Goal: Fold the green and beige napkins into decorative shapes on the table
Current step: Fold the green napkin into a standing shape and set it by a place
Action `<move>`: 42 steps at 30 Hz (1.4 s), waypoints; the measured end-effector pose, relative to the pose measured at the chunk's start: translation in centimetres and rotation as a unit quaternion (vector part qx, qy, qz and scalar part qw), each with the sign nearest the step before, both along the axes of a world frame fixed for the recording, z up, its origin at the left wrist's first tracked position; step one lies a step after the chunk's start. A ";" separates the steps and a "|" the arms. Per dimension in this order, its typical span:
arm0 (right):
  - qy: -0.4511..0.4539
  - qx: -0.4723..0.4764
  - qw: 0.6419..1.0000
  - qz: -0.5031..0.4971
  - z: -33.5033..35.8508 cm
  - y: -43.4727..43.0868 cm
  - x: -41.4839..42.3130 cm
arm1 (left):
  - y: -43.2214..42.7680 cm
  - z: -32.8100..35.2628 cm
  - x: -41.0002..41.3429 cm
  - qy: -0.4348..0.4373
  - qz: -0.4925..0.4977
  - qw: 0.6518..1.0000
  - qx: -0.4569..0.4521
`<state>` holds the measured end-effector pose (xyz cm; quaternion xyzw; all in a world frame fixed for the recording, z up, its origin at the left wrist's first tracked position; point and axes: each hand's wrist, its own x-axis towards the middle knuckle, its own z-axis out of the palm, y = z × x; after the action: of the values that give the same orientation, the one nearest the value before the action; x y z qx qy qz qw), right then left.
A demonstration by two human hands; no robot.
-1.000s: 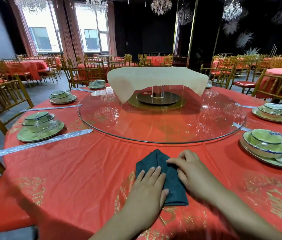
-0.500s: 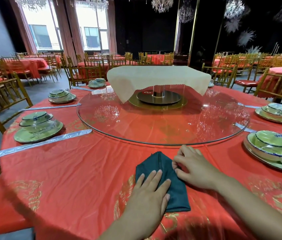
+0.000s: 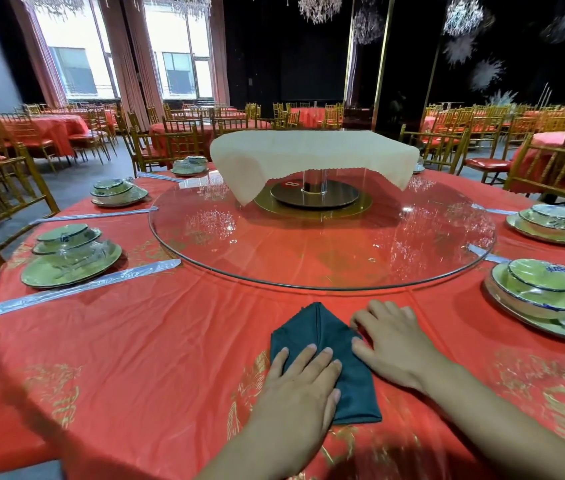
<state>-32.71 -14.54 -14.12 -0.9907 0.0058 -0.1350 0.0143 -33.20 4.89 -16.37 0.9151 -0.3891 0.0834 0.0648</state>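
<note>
Pressing flat, the straight fingers [image 3: 310, 356] of the left hand [image 3: 298, 386] are laid on the green napkin [image 3: 322, 332], low centre. The fingers [image 3: 360, 318] of the right hand [image 3: 395, 344] are bent at its right edge; whether a layer is pinched cannot be told. The folds could spring open if pressure is eased, or the cloth be dragged across the slick table [image 3: 135, 341]. Room is left at both sides; the turntable [image 3: 274, 258] lies just above, plates [image 3: 544, 299] at right. The beige napkin [image 3: 309, 150] is draped upper centre.

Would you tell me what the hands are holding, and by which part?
Nothing is lifted: the left hand presses on the green napkin, near-left part; the right hand touches its right edge, pinch unclear.
</note>
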 end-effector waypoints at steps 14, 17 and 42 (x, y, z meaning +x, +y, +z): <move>0.185 0.111 0.974 0.069 -0.2 3.1 -2.4 | 0.5 0.4 -0.2 0.089 -0.028 0.995 -0.020; 0.171 0.119 0.975 0.076 0.4 3.4 -2.9 | 0.5 1.5 -0.2 0.184 -0.042 0.973 -0.135; 0.133 -0.013 0.990 0.034 -2.1 5.7 -3.5 | -1.0 3.4 6.1 0.153 -0.083 0.984 0.035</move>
<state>-36.16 -8.80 -16.25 -0.9996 -0.0280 -0.0011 0.0052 -27.08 3.87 -12.99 0.8832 -0.4520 -0.0775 0.0980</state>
